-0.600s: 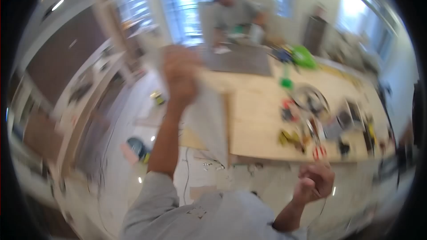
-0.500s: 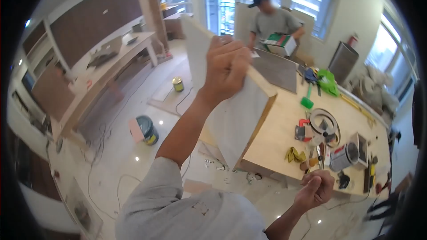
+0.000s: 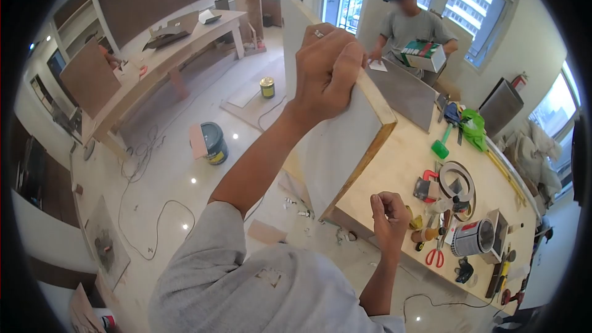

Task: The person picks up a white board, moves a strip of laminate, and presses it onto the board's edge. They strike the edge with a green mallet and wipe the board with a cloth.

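Observation:
A pale flat panel point(image 3: 333, 154) with a light wooden edge stands upright against the near left side of the wooden worktable point(image 3: 385, 179). My left hand point(image 3: 330, 71) is closed around its top edge. Lower right, my right hand point(image 3: 390, 213) is beside the panel with its fingers curled inward; whether anything small is between them I cannot make out. Red-handled scissors point(image 3: 435, 258), a small orange bottle point(image 3: 425, 234) and a metal can point(image 3: 473, 238) are on the table to the right of that hand.
Across the table a person point(image 3: 413, 24) holds a green and white box point(image 3: 423, 55). A green mallet point(image 3: 440, 148) and tape rolls point(image 3: 457, 182) lie on the table. On the floor are a bucket point(image 3: 214, 143), a yellow can point(image 3: 267, 87) and loose cables point(image 3: 161, 222).
My right hand has moved up and left, closer to the panel. The view has shifted, so the room appears further right. My left hand still grips the panel's top edge.

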Motion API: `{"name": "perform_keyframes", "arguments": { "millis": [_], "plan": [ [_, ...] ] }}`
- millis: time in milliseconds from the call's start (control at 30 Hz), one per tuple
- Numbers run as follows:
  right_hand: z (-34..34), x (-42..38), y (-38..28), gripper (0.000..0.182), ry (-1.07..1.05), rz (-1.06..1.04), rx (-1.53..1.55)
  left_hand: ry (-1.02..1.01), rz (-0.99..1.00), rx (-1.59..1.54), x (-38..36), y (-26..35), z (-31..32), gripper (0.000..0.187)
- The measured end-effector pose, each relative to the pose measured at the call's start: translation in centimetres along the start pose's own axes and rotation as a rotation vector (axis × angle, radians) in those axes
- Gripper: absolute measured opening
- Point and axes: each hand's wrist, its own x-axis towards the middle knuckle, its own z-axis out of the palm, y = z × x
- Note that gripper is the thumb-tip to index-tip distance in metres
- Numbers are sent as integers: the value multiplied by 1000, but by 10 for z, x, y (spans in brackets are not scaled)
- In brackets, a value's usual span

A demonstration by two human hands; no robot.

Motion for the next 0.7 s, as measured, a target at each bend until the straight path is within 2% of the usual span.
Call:
{"name": "perform_keyframes", "arguments": {
  "millis": [133, 200, 233, 367, 433, 500, 567, 700],
  "plan": [
    [15, 13, 11, 15, -100, 139, 106, -23, -1, 20, -1, -4, -5, 41],
    [22, 21, 18, 15, -144, 193, 182, 7, 74, 70, -1, -2, -4, 41],
    [26, 24, 19, 14, -162, 195, 213, 22, 114, 93, -1, -1, -4, 42],
    [46, 44, 24, 18, -226, 173, 314, 19, 59, 181, -17, 2, -8, 45],
    [55, 54, 25, 21, -255, 147, 335, 12, 26, 186, -28, -2, -10, 55],
    [66, 62, 25, 22, -285, 119, 346, 52, -82, 167, -52, 3, -7, 56],
    [76, 69, 30, 26, -325, 92, 365, 47, -188, 126, -85, 7, -5, 65],
    [118, 82, 93, 33, -332, 18, 312, -26, -402, 43, -165, 16, -7, 74]
  ]
}}
